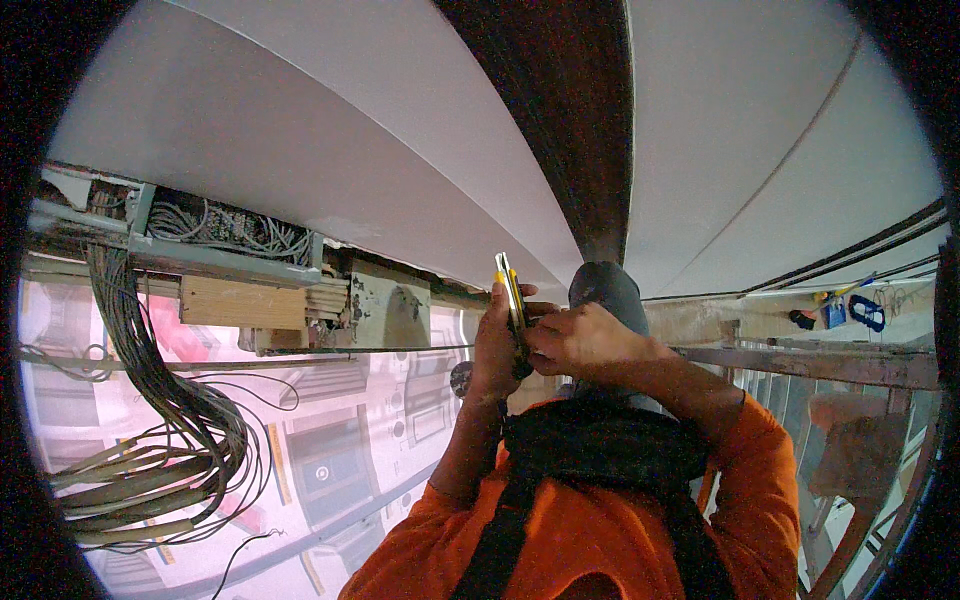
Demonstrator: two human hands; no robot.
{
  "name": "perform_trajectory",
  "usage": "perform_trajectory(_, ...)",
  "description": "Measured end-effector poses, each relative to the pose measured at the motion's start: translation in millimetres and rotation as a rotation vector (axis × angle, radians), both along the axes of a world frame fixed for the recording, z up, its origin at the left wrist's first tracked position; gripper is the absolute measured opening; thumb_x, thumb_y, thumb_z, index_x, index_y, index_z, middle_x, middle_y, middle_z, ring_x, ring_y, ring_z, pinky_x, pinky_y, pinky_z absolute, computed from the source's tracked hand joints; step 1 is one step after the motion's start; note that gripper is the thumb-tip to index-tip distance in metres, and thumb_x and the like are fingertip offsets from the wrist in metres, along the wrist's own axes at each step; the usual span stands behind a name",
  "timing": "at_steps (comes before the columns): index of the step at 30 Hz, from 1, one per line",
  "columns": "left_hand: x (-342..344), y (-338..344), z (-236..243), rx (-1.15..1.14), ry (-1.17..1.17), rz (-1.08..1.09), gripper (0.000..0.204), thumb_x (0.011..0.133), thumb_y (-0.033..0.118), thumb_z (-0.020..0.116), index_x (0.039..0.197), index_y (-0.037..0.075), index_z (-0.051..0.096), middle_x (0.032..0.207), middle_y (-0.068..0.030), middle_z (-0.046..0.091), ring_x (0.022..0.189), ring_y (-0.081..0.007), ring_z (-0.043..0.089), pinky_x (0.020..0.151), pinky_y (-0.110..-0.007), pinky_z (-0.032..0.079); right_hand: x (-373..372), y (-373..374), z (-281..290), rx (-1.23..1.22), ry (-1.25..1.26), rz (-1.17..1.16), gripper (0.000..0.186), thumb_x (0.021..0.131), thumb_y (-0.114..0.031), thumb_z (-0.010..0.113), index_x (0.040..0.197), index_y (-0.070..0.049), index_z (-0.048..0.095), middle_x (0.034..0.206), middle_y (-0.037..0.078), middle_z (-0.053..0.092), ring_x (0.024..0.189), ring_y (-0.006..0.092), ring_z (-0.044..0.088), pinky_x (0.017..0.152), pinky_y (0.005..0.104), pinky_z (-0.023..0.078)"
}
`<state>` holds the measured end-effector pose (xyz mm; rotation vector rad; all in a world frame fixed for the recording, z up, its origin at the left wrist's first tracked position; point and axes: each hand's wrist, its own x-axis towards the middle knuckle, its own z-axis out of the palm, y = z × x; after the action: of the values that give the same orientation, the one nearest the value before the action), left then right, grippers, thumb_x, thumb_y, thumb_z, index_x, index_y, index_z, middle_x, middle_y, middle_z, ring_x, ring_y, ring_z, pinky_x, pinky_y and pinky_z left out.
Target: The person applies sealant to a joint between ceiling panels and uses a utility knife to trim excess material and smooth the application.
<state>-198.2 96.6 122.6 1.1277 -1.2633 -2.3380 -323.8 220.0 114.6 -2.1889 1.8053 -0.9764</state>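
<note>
My left hand [495,340] is closed around a yellow-and-black tool [508,285], apparently a utility knife, held upright with its silvery top above the fingers. Against the right side of the tool, my right hand [575,335] has its fingers curled onto it; the fingertips are partly hidden. Behind the hands is a grey-covered leg [605,290]. A black bag with straps [615,440] lies across my orange-clad chest, just below the hands.
Bundled grey cables [150,390] hang at the left from a metal tray [220,255], above pinkish printed sheeting [335,470]. A metal railing [850,365] runs along the right. Small tools [838,310] sit on a ledge there. Pale panels [750,100] flank a dark strip [560,90].
</note>
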Motion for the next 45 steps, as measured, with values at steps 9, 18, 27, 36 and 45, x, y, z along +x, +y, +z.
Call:
perform_trajectory(9, 10.4, -0.8, -27.9, -0.067, 0.009, 0.018, 0.062, 0.11, 0.062, 0.032, 0.124, 0.006, 0.055, 0.094, -0.0122, 0.069, 0.073, -0.0173, 0.067, 0.062, -0.03, 0.054, -4.3, -3.1, -5.4, 0.073, -0.086, 0.052, 0.029, 0.081, -0.028, 0.077, 0.098, -0.008, 0.064, 0.099, 0.012, 0.069, 0.083, 0.0302, 0.073, 0.069, 0.0427, 0.061)
perform_trajectory(18, 15.4, -1.4, -31.6, -0.028, 0.169, 0.146, 0.057, 0.111, 0.058, 0.029, 0.12, 0.008, 0.056, 0.105, -0.0114, 0.068, 0.094, -0.0276, 0.068, 0.087, -0.044, 0.057, -5.6, -4.7, 3.8, 0.094, -0.332, 0.004, 0.035, 0.088, -0.02, 0.076, 0.117, -0.004, 0.066, 0.111, 0.018, 0.073, 0.086, 0.0328, 0.075, 0.077, 0.0422, 0.061)
perform_trajectory(27, -2.0, -6.0, -25.5, -0.003, 0.422, 0.405, 0.064, 0.107, 0.067, 0.027, 0.125, 0.01, 0.048, 0.13, -0.0231, 0.065, 0.125, -0.0439, 0.062, 0.107, -0.051, 0.05, 7.2, -4.8, -5.8, 0.502, -1.281, 0.025, 0.037, 0.102, -0.02, 0.067, 0.129, 0.004, 0.061, 0.109, 0.014, 0.075, 0.091, 0.0217, 0.074, 0.079, 0.0363, 0.062)
perform_trajectory(36, -2.8, 9.1, -3.5, -0.304, 0.354, 0.289, 0.06, 0.106, 0.068, 0.031, 0.117, 0.01, 0.045, 0.112, -0.0223, 0.07, 0.103, -0.0368, 0.071, 0.096, -0.046, 0.055, 11.8, -8.5, -12.0, 0.56, -1.499, -0.06, 0.031, 0.1, -0.017, 0.063, 0.122, 0.005, 0.063, 0.098, 0.012, 0.073, 0.083, 0.0182, 0.071, 0.075, 0.0335, 0.06)
perform_trajectory(45, -9.5, 16.7, -10.4, -0.276, 0.399, 0.371, 0.051, 0.109, 0.06, 0.034, 0.108, 0.011, 0.046, 0.071, -0.0124, 0.063, 0.061, -0.0247, 0.064, 0.07, -0.041, 0.058, 24.2, -8.3, -18.0, 0.411, -1.408, -0.187, 0.024, 0.093, -0.012, 0.063, 0.106, 0.007, 0.065, 0.083, 0.011, 0.069, 0.068, 0.0173, 0.068, 0.061, 0.0331, 0.056)
